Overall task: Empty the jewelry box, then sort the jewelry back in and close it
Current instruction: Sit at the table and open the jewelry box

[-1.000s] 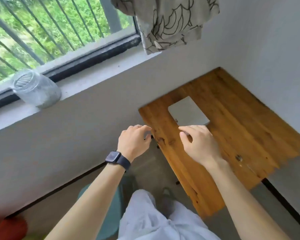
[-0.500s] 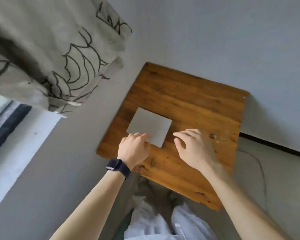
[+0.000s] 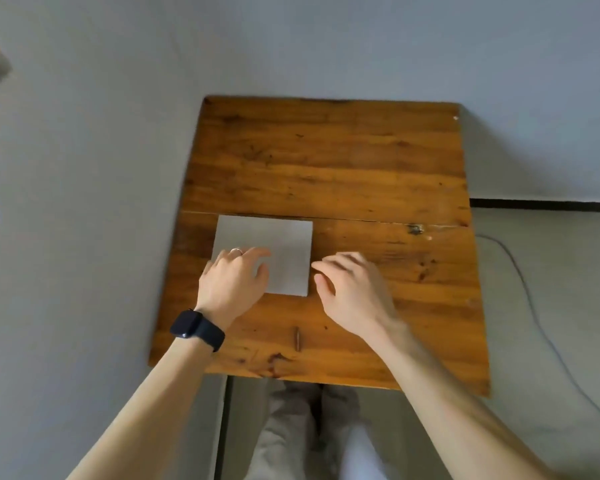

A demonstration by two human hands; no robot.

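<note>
Head view gives us a square grey jewelry box (image 3: 284, 244) lying flat with its lid down on the wooden bench (image 3: 326, 161), left of the bench's middle and on the half nearer to us. Our left hand (image 3: 232, 282) rests over the box's near left corner with fingers relaxed and spread, gripping nothing; it wears a ring (image 3: 236, 250), and a dark watch (image 3: 196, 329) sits on that wrist. Our right hand (image 3: 354, 289) hovers just beside the box's right edge with fingers loosely bent and nothing held. Blur keeps us from telling whether its fingertips touch the box. A small dark peg (image 3: 296, 339) lies on the bench near its front edge, and a thin cable (image 3: 534, 306) runs across the floor to the right.
</note>
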